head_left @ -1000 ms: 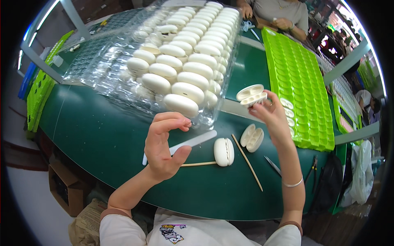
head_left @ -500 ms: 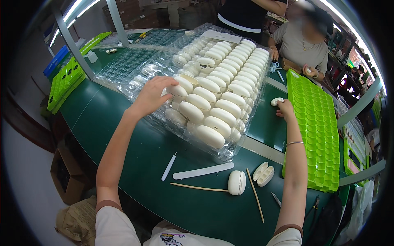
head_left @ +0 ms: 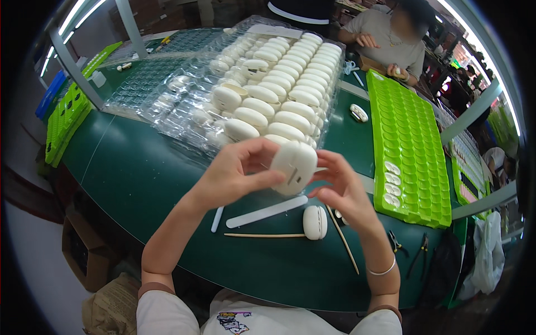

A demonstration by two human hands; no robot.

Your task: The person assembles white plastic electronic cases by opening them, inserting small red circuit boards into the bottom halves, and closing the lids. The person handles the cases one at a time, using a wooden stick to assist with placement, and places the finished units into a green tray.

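Drawn back from the stacked clear trays (head_left: 167, 115) since half a second ago, the left hand (head_left: 231, 173) now holds a white rounded case (head_left: 295, 165) up in front of them, while the right hand (head_left: 347, 192) has come in from beside the green tray (head_left: 416, 145). Closed on the case's left side, the left hand's grip keeps it raised above the green tabletop (head_left: 139, 184), thumb across its face. At the case's right edge, the right hand's grip stands wide, thumb and fingers apart; whether a fingertip touches the case cannot be told. Farther off, the small white case (head_left: 358, 113) that the right hand held earlier lies on the tabletop between the clear trays and the green tray. Four white pieces (head_left: 392, 178) sit in the green tray's near left compartments. Nearer the wearer lie a flat white strip (head_left: 267, 211), two thin wooden sticks (head_left: 262, 235) and another rounded case (head_left: 315, 223). Two pairs of pliers (head_left: 417, 254) rest near the right wrist. Across the tabletop, a co-worker (head_left: 379, 33) sits beyond the green tray.
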